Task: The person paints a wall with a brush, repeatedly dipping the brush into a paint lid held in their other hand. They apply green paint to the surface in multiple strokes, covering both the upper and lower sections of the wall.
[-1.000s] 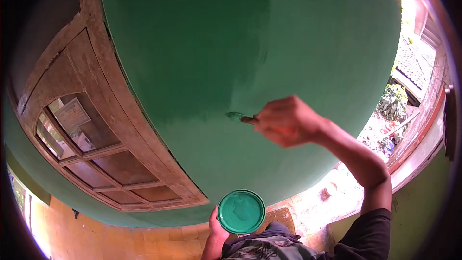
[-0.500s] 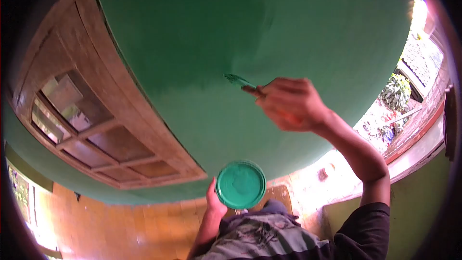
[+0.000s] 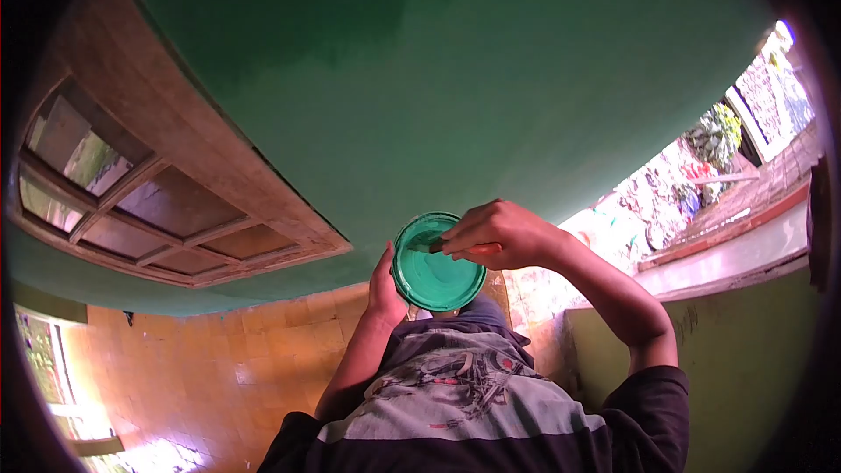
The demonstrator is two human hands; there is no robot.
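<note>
In front of my chest my left hand (image 3: 386,285) grips the side of a round tub of green paint (image 3: 442,276). My right hand (image 3: 501,232) holds a paintbrush (image 3: 484,249) by its orange-red handle, over the tub's right rim. The brush's bristles are down inside the tub, at or in the paint; their tips are hard to make out. Ahead stands the green wall (image 3: 491,114), with a darker, fresh-looking coat (image 3: 289,9) over its upper left part and a ragged lower edge to it.
A wooden window frame with glass panes (image 3: 175,201) borders the wall on the left. Orange-brown floor tiles (image 3: 236,377) lie below. At the right is a bright opening with plants (image 3: 717,136) outside, and a low green wall (image 3: 701,368) near my right elbow.
My right hand has moved the paintbrush down from the wall into the tub. The tub and my left hand sit higher in view, and the view has tilted down.
</note>
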